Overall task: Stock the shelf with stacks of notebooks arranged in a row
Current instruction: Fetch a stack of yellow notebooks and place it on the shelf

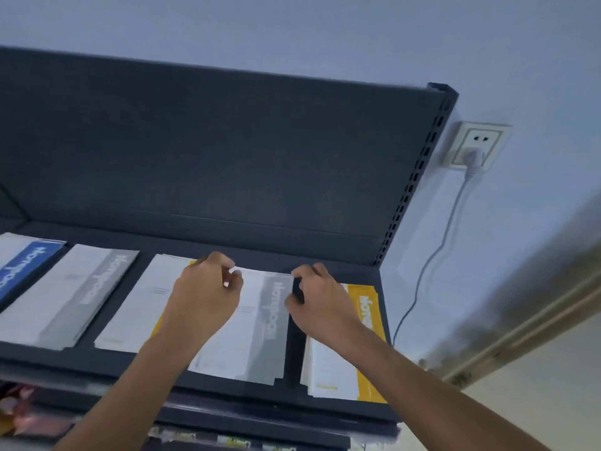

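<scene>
A dark blue shelf (208, 380) carries a row of notebook stacks lying flat. From the left stand a blue-striped stack (22, 268), a grey-striped stack (74, 294), a yellow-striped stack (133, 310), another grey-striped stack (257, 323) and a yellow-striped stack (364, 362) at the right end. My left hand (205, 297) curls its fingers on the far left corner of the second grey-striped stack and covers part of the yellow one beside it. My right hand (322, 304) grips the same stack's far right edge.
The shelf's dark back panel (227, 151) rises behind the row, ending in a perforated upright (419, 177) on the right. A wall socket (474, 148) with a white plug and hanging cable sits beyond it. Colourful packets (22, 415) lie on the shelf below.
</scene>
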Demonstrator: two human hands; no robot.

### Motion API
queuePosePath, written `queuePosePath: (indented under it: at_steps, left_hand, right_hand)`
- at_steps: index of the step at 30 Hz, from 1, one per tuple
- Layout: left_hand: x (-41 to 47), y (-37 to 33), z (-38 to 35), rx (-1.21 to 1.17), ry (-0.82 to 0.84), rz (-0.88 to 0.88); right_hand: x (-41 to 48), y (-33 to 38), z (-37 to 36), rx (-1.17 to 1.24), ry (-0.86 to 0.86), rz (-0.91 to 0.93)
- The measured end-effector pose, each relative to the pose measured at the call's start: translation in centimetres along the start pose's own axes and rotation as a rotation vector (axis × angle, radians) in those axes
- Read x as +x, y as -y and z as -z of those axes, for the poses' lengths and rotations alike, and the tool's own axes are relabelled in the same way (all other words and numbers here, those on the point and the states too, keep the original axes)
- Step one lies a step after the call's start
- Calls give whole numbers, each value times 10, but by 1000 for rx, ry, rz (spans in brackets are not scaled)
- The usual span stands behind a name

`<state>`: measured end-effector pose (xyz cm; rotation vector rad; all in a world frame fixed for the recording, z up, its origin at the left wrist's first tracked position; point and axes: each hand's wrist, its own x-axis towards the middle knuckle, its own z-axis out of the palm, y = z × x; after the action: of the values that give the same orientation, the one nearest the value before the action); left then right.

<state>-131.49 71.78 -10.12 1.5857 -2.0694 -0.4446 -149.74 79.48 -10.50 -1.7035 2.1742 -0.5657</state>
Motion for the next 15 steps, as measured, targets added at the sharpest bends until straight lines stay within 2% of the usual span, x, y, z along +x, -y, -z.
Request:
queuePosePath:
  at_steps: [8, 15]
  left_hand:
    - [-3, 129, 109, 47, -105, 104]
    - [-31, 250, 184, 65, -80, 203]
  right_hand:
    - [16, 150, -53, -40, 88, 250]
    - [16, 271, -119, -63, 133, 364]
